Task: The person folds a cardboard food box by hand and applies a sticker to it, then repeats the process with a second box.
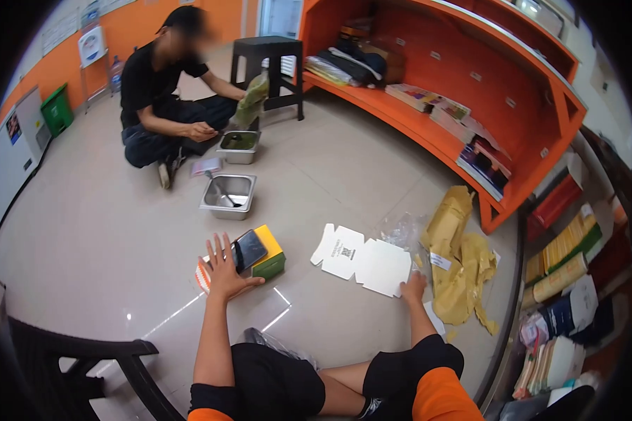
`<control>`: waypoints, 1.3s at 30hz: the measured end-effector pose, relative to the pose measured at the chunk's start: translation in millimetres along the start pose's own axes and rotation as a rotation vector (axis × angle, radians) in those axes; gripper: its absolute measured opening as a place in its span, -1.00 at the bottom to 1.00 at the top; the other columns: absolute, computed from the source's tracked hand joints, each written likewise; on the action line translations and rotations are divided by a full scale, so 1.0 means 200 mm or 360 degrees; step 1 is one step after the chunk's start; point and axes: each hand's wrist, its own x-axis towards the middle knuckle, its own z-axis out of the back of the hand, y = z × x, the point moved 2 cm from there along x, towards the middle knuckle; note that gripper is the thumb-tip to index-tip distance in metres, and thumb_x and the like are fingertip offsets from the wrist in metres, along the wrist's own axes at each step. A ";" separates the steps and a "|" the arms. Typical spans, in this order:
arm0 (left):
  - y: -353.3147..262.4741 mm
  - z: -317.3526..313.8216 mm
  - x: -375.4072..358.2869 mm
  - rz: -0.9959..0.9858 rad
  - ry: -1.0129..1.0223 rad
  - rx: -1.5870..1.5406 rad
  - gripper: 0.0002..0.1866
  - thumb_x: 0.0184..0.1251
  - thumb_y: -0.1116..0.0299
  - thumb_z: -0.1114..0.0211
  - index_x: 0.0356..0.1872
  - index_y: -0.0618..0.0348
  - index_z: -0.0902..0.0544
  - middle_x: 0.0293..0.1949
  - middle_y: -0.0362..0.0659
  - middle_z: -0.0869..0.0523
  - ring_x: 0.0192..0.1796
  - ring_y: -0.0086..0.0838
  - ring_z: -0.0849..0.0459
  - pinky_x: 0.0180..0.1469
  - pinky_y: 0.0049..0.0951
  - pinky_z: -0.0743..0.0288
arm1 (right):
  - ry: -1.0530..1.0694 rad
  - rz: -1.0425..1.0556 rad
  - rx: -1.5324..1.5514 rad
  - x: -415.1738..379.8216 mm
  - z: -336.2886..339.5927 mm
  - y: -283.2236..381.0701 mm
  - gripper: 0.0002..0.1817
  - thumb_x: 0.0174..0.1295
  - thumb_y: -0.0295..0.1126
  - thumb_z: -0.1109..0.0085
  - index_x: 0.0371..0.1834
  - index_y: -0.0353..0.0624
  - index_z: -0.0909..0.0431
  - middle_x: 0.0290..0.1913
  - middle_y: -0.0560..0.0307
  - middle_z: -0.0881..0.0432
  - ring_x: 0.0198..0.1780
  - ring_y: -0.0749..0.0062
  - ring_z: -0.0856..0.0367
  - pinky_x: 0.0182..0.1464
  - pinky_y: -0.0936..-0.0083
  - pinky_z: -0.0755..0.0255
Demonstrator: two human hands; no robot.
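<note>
My left hand has its fingers spread beside a yellow and green box, with a dark phone lying against the box. Part of an orange and white patterned item shows behind that hand. At the right, my right hand is at the lower right corner of a flat, unfolded white carton, its fingers closed on that edge. The carton lies on the floor and has a printed code on it.
Crumpled brown paper and clear plastic lie right of the carton. Ahead are metal containers and a seated person holding a green bag. An orange shelf stands at the back right, a black chair at the lower left.
</note>
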 end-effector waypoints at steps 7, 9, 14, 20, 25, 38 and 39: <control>-0.41 0.28 -0.22 -0.0129 -0.0431 0.0010 -0.04 0.04 -0.10 -0.43 0.41 0.15 -0.23 0.40 0.09 -0.25 0.48 0.06 -0.08 0.41 0.26 0.18 | -0.0045 -0.0444 0.0590 -0.02 -0.21 -0.17 -0.53 -0.03 -0.15 -0.35 -0.06 -0.16 -0.58 0.00 -0.18 -0.57 0.09 -0.05 -0.54 0.17 0.15 -0.42; -0.61 0.19 -0.32 -0.0248 -0.0391 -0.0673 -0.23 0.09 0.00 -0.42 0.28 0.17 -0.38 0.26 0.05 -0.43 0.37 0.00 -0.27 0.41 0.11 0.05 | -0.0271 -0.0486 0.0713 -0.04 -0.20 -0.07 -0.56 -0.07 -0.25 -0.37 -0.13 -0.27 -0.58 -0.11 -0.22 -0.63 0.00 -0.07 -0.59 0.12 0.18 -0.46; -0.82 -0.22 -0.27 -0.0376 0.0635 -0.0722 -0.38 0.11 0.15 -0.44 0.13 0.30 -0.48 0.10 0.12 -0.56 0.22 0.01 -0.46 0.29 -0.17 -0.29 | -0.0122 -0.0654 0.0743 -0.08 -0.09 0.00 -0.47 -0.05 -0.28 -0.35 0.00 -0.28 -0.46 -0.02 -0.23 -0.59 0.08 -0.08 -0.56 0.16 0.19 -0.44; -0.69 -0.89 0.24 -0.0306 0.0426 -0.0649 -0.22 0.15 0.14 -0.39 0.27 0.45 -0.27 0.27 0.30 -0.33 0.30 0.10 -0.36 0.32 -0.19 -0.30 | 0.0133 -0.0862 0.0804 -0.04 0.03 0.07 -0.32 -0.06 -0.24 -0.38 0.14 -0.24 -0.33 0.08 -0.18 -0.53 0.15 -0.07 -0.51 0.20 0.19 -0.40; -0.72 -1.11 0.21 -0.0353 0.0399 -0.0104 -0.18 0.05 0.30 -0.42 0.33 0.38 -0.22 0.25 0.16 -0.36 0.42 -0.08 -0.14 0.39 -0.11 -0.01 | 0.0364 -0.0432 0.1472 0.17 -0.35 -0.09 -0.38 -0.06 -0.51 -0.31 0.15 -0.18 -0.31 0.07 -0.12 -0.52 0.13 0.03 -0.52 0.20 0.30 -0.38; -0.79 -0.90 0.22 -0.0181 -0.0109 -0.1622 -0.28 0.21 0.41 -0.35 0.31 0.29 -0.15 0.29 0.13 -0.26 0.34 -0.14 -0.31 0.35 -0.25 -0.18 | -0.0260 0.0224 0.1695 0.02 0.14 0.18 -0.35 0.21 -0.60 -0.08 0.36 -0.24 -0.02 0.45 -0.27 -0.10 0.49 -0.11 -0.04 0.44 0.23 -0.03; -0.77 -0.93 0.24 -0.0215 -0.0122 -0.1557 -0.29 0.21 0.42 -0.34 0.31 0.29 -0.14 0.28 0.14 -0.28 0.35 -0.12 -0.30 0.36 -0.23 -0.17 | -0.0250 0.0201 0.1613 0.02 0.10 0.18 -0.33 0.20 -0.59 -0.09 0.36 -0.26 -0.01 0.44 -0.27 -0.10 0.49 -0.13 -0.03 0.44 0.23 -0.03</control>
